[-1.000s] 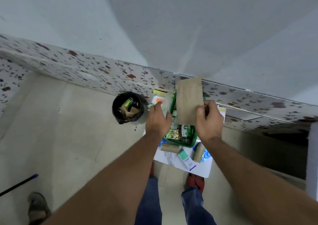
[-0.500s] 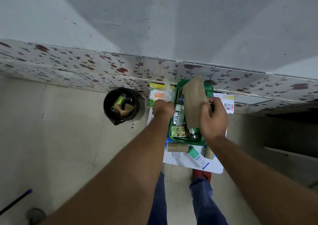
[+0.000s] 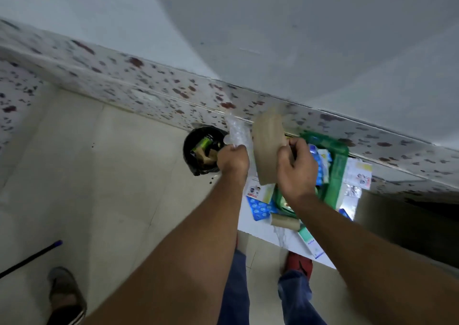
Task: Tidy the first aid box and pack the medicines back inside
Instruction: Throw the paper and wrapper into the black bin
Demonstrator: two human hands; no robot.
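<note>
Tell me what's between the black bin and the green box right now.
In the head view, both hands sit there: the left hand holding a clear blister strip, the right hand holding a brown paper packet, between bin and green box.

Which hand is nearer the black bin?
Left. The left hand is at the bin's right rim; the right hand is farther right, over the green box.

The left hand point(image 3: 233, 159) gripped a clear plastic wrapper point(image 3: 236, 132) above the black bin point(image 3: 202, 149), while the right hand point(image 3: 296, 168) held a brown paper envelope point(image 3: 268, 148) beside it. The green first aid box point(image 3: 335, 165) sat on the white tabletop point(image 3: 280, 232), near blister packs point(image 3: 259, 207).
</note>
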